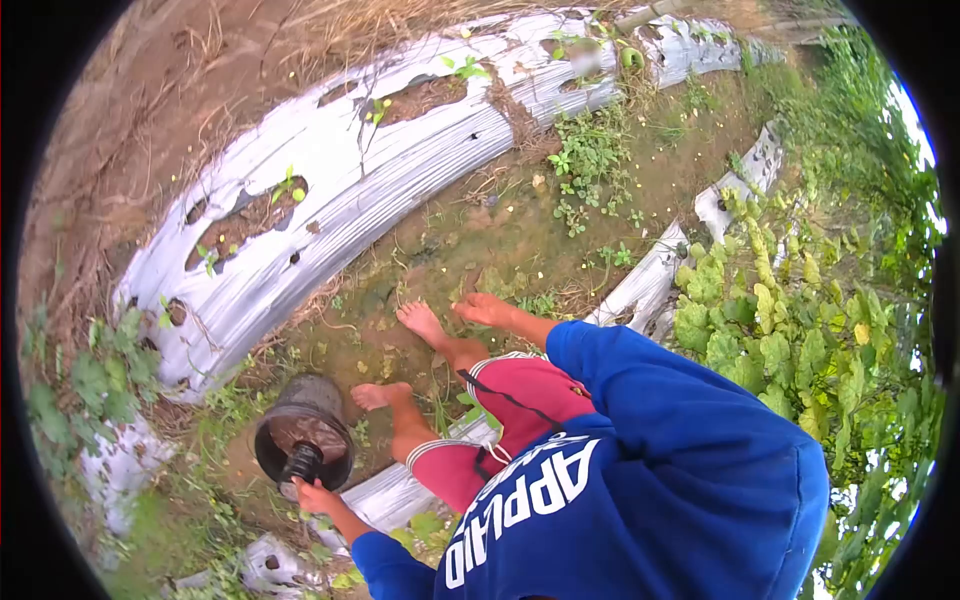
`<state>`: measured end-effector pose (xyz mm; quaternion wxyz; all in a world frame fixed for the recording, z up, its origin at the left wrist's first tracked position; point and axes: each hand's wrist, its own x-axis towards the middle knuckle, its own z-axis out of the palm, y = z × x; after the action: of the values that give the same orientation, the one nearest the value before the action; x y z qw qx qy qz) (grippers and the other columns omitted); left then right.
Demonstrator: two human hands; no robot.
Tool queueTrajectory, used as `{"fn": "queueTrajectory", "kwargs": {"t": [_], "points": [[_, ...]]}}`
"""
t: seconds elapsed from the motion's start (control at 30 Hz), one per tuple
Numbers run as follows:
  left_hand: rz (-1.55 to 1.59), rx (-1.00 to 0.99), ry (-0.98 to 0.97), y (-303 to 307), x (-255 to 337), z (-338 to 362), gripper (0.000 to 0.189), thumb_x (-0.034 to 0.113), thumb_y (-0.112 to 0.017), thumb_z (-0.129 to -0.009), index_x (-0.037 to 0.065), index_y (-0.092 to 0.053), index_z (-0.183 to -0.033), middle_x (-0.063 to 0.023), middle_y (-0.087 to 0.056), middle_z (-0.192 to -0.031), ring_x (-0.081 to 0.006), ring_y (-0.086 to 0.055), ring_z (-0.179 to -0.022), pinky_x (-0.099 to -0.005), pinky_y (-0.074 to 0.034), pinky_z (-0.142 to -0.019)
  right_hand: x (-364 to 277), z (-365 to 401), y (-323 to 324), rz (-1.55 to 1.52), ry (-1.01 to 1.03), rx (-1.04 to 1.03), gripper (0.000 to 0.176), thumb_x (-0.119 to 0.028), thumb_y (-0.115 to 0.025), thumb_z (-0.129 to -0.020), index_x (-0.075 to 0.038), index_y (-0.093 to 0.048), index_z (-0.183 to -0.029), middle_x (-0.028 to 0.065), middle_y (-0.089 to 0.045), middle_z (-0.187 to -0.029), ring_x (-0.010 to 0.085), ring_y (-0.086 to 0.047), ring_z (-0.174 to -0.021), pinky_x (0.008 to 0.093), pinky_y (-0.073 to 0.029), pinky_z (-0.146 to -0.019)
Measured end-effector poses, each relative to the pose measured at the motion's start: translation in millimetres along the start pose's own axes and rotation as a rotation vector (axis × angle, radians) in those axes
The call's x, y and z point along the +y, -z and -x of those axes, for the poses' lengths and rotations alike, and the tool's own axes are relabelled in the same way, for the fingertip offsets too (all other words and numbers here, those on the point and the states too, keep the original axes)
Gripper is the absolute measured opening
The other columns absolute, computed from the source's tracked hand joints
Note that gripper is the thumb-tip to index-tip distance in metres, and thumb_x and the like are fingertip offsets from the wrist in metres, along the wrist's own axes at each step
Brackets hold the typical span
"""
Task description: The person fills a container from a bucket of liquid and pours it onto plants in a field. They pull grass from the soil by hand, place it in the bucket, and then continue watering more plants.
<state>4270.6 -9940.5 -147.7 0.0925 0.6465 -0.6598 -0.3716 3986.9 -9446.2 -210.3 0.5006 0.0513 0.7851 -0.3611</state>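
Observation:
Low in the view, at the left, my left hand (315, 497) is closed on a dark cylindrical container (303, 463). The container lies at the mouth of a dark bucket (312, 392), which is tilted toward me and has brownish contents inside. My right hand (482, 309) hangs over the soil near my bare foot (422, 322), its fingers loosely extended, with nothing visible in it.
A raised bed under silvery plastic sheeting (400, 165) curves across the upper left, with torn holes and small seedlings. Weeds (590, 150) grow in the dirt path. Leafy plants (770, 340) and more sheeting (645, 275) stand at the right.

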Motion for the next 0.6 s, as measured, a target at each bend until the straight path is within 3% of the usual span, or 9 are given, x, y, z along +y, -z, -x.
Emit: {"fn": "queueTrajectory", "kwargs": {"t": [0.1, 0.17, 0.2, 0.27, 0.3, 0.37, 0.5, 0.6], "points": [[-0.152, 0.041, -0.088, 12, 34, 25, 0.055, 0.042, -0.058, -0.09, -0.008, -0.067, -0.11, -0.0255, -0.067, -0.099, -0.0328, -0.063, -0.081, -0.0369, -0.056, -0.066, 24, 23, 38, -0.046, -0.019, 0.156, 0.077, -0.066, -0.05, -0.087, 0.003, -0.059, -0.119, 0.0212, -0.065, -0.109, 0.0266, -0.061, -0.102, 0.0359, -0.049, -0.084], [-0.188, 0.03, -0.215, 11, 74, 54, 0.054, 0.042, -0.056, -0.092, -0.008, -0.068, -0.106, -0.0248, -0.068, -0.097, -0.0332, -0.064, -0.078, -0.0397, -0.054, -0.064, 37, 29, 58, -0.282, -0.118, 0.258, 0.073, -0.067, -0.051, -0.086, 0.0, -0.061, -0.112, 0.0171, -0.066, -0.096, 0.0243, -0.062, -0.088, 0.0345, -0.049, -0.073], [-0.287, -0.009, -0.272, 9, 92, 66, 0.053, 0.042, -0.055, -0.093, -0.008, -0.069, -0.103, -0.0249, -0.068, -0.093, -0.0351, -0.063, -0.075, -0.0426, -0.051, -0.063, 41, 31, 75, -0.3, -0.106, 0.271, 0.073, -0.067, -0.051, -0.086, 0.0, -0.061, -0.112, 0.0171, -0.066, -0.096, 0.0243, -0.062, -0.088, 0.0345, -0.049, -0.073], [-0.389, -0.048, -0.353, -4, 126, 88, 0.052, 0.042, -0.054, -0.095, -0.008, -0.069, -0.099, -0.0251, -0.068, -0.089, -0.037, -0.062, -0.072, -0.0456, -0.048, -0.062, 33, 43, 107, -0.388, -0.132, 0.197, 0.067, -0.067, -0.051, -0.086, -0.002, -0.063, -0.098, 0.009, -0.061, -0.076, 0.021, -0.057, -0.069, 0.0344, -0.045, -0.061], [-0.481, -0.07, -0.49, -14, 140, 97, 0.051, 0.041, -0.053, -0.096, -0.008, -0.069, -0.096, -0.0253, -0.067, -0.083, -0.0398, -0.06, -0.07, -0.0479, -0.046, -0.062, 26, 47, 119, -0.406, -0.123, 0.21, 0.067, -0.067, -0.051, -0.086, -0.002, -0.063, -0.098, 0.009, -0.061, -0.076, 0.021, -0.057, -0.069, 0.0344, -0.045, -0.061], [-0.532, -0.102, -0.698, -44, 169, 119, 0.047, 0.037, -0.053, -0.097, -0.007, -0.069, -0.09, -0.0273, -0.063, -0.074, -0.0463, -0.056, -0.066, -0.0499, -0.043, -0.06, 16, 52, 137, -0.434, -0.085, 0.319, 0.063, -0.066, -0.052, -0.086, -0.004, -0.06, -0.084, 0.003, -0.05, -0.063, 0.0173, -0.048, -0.057, 0.0334, -0.039, -0.053], [-0.536, -0.232, -0.731, -123, 221, 164, 0.04, 0.029, -0.056, -0.096, -0.008, -0.067, -0.085, -0.0284, -0.062, -0.073, -0.0459, -0.055, -0.06, -0.0499, -0.041, -0.056, 14, 39, 168, -0.474, 0.034, 0.292, 0.061, -0.065, -0.053, -0.087, -0.005, -0.06, -0.082, 0.0028, -0.05, -0.064, 0.016, -0.049, -0.059, 0.0331, -0.038, -0.053], [-0.532, -0.396, -0.925, -199, 251, 195, 0.031, 0.021, -0.06, -0.092, -0.007, -0.064, -0.079, -0.0265, -0.059, -0.07, -0.0462, -0.056, -0.063, -0.0512, -0.042, -0.058, 3, 37, 200, -0.512, 0.005, 0.21, 0.059, -0.063, -0.052, -0.089, -0.005, -0.06, -0.084, 0.0026, -0.053, -0.068, 0.0172, -0.049, -0.062, 0.0348, -0.04, -0.057]]}}
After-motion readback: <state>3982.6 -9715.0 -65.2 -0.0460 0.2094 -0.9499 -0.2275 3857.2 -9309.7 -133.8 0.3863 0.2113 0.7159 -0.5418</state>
